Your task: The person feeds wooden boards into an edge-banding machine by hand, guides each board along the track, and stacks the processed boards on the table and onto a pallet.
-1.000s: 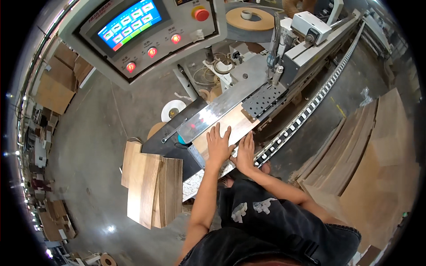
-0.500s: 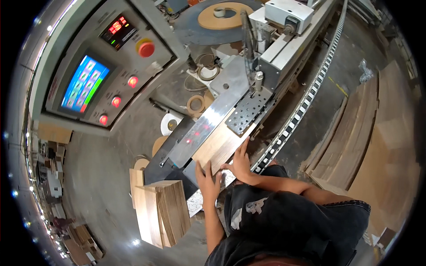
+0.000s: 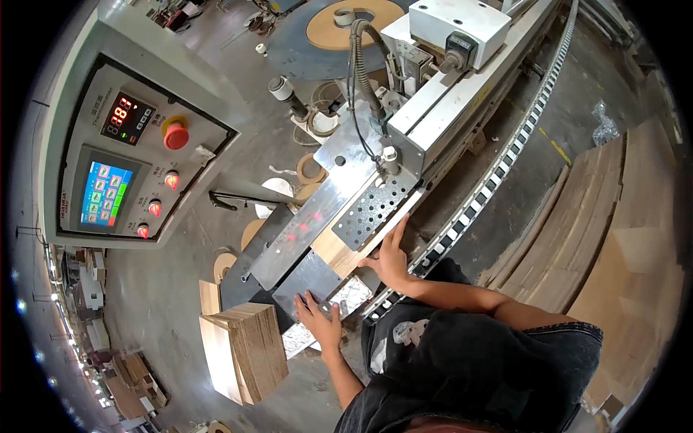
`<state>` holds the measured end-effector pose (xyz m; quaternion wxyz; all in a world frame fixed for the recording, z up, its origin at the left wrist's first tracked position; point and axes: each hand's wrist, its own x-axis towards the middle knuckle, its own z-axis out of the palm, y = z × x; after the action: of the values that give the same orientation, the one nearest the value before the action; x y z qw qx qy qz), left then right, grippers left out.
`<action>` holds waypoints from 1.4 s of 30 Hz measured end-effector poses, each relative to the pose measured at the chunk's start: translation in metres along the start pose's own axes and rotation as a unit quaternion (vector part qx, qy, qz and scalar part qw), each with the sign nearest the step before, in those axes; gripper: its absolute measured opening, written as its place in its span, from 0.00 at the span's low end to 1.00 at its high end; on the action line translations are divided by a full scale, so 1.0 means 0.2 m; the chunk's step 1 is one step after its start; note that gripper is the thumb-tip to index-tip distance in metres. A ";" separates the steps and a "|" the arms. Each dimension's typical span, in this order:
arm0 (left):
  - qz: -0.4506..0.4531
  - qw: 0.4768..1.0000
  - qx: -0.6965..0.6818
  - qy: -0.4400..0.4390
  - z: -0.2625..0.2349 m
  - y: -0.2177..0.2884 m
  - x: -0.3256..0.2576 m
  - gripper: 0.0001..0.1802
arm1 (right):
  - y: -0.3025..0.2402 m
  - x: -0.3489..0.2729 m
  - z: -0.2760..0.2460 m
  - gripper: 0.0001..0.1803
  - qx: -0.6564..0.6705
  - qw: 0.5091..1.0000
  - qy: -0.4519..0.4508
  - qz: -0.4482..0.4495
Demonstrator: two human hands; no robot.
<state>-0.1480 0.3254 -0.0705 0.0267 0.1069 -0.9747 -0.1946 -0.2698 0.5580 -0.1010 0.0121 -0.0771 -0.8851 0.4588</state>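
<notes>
A pale wood-grain board (image 3: 342, 249) lies on the bed of an edge-banding machine, its far part under a perforated metal plate (image 3: 375, 214). My right hand (image 3: 392, 264) rests against the board's near edge, index finger stretched along it and thumb at its corner. Fingers spread, my left hand (image 3: 320, 322) touches the near edge of the bare grey metal table (image 3: 307, 278), apart from the board. Beside the board's other long edge runs a shiny metal guide fence (image 3: 303, 229) with red light reflections. To the left of my left hand stands a stack of wood boards (image 3: 245, 350).
A control panel (image 3: 123, 173) with a lit screen and red emergency button (image 3: 175, 135) stands at the left. Behind the fence is a large round reel table (image 3: 289, 43). A roller track (image 3: 469, 213) curves along the right. Stacked brown panels (image 3: 570, 209) lie farther right.
The board has slid away from me, farther under the perforated plate. My left hand has left the board and moved left and nearer. My right hand stays at its edge. The view has shifted.
</notes>
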 end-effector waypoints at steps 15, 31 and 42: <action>-0.051 0.998 0.016 0.022 0.08 -0.01 0.08 0.47 | 0.22 0.39 -0.42 0.71 -0.102 0.994 0.009 0.042; 0.142 0.966 -0.103 0.190 -0.72 0.14 0.11 0.15 | 0.15 0.15 -0.53 0.21 -0.066 0.997 -0.021 -0.032; -0.060 0.961 0.235 0.131 -1.40 -0.96 -0.26 0.52 | 0.05 -0.27 -0.01 0.18 -0.224 0.960 -0.098 -0.140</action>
<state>-0.0335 0.0587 0.1142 0.1169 0.1931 -0.9727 0.0540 -0.2147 0.5570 -0.1047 -0.0286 0.0919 -0.9640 0.2479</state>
